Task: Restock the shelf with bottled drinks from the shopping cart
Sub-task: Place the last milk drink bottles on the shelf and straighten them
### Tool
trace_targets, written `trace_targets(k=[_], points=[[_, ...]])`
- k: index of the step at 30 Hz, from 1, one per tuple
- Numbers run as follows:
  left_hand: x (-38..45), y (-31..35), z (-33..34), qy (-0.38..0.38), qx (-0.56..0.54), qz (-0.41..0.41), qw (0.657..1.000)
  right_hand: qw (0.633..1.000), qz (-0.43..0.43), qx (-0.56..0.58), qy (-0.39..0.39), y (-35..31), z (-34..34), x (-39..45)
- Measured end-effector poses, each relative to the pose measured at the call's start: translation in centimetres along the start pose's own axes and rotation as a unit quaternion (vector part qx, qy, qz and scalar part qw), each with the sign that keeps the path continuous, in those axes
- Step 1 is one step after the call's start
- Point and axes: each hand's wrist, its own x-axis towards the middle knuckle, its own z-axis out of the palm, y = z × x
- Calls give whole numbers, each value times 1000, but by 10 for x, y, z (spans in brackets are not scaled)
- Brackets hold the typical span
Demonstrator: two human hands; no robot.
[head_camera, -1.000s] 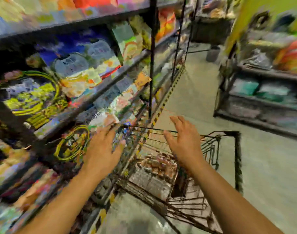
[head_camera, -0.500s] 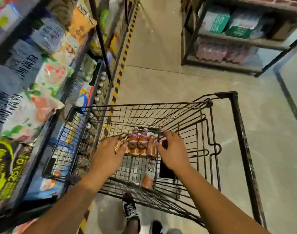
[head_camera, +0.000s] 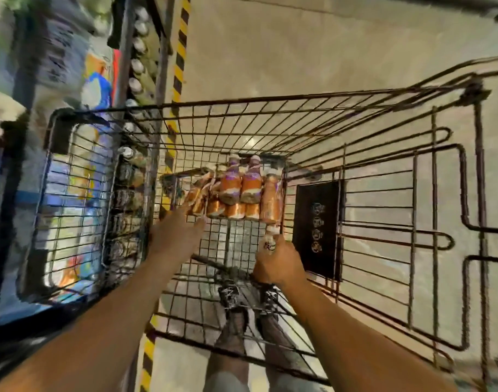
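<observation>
Head view, looking steeply down into the cart [head_camera: 321, 104]. Frame is motion-blurred; fine detail is unreliable.

Bottles [head_camera: 236, 190]: a cluster of orange-labelled drinks lies at the cart's far end, about 12 o'clock from the hands. Several in a row, two with purple bands on top. Count uncertain, roughly eight.

Right hand [head_camera: 279, 261]: fingers curled round one bottle [head_camera: 270, 241], pale cap end poking out above the fist. It sits at the 5 o'clock edge of the cluster, just beside the row's rightmost bottle. Whether it is lifted clear of the floor I cannot tell.

Left hand [head_camera: 175, 236]: fingers extended and fairly straight, tips at the 7 o'clock corner of the cluster, touching or just short of the nearest bottle. Holds nothing yet.

Shelf [head_camera: 134, 80]: at 9 to 11 o'clock of the cart, close alongside. A row of pale bottle caps runs along its lower level, so some drink stock stands there already. Snack bags on the levels above.

Black panel [head_camera: 317, 230] on the cart's right wall, 3 o'clock of the right hand. Shoes visible through the floor mesh.

Progress, my reading: early to middle. One bottle gripped, none in transit to the shelf, most of the cluster still to move. Left: second grab, lift, turn to 9 o'clock, place, repeat.
</observation>
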Motion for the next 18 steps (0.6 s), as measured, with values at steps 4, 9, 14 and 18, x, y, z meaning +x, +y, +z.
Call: trace_targets(k=[4, 9, 14, 18], points=[[11, 16, 19, -9, -8, 14, 1000, 999, 40, 8, 1, 11, 24, 19], [4, 23, 80, -121, -2, 3, 993, 995, 27, 73, 61, 6, 29, 31], [-8, 38, 134, -217, 39, 7, 975, 979, -57, 132, 144, -16, 5, 46], [-6, 51, 163, -221, 13, 19, 975, 978, -71, 120, 154, -36, -13, 74]])
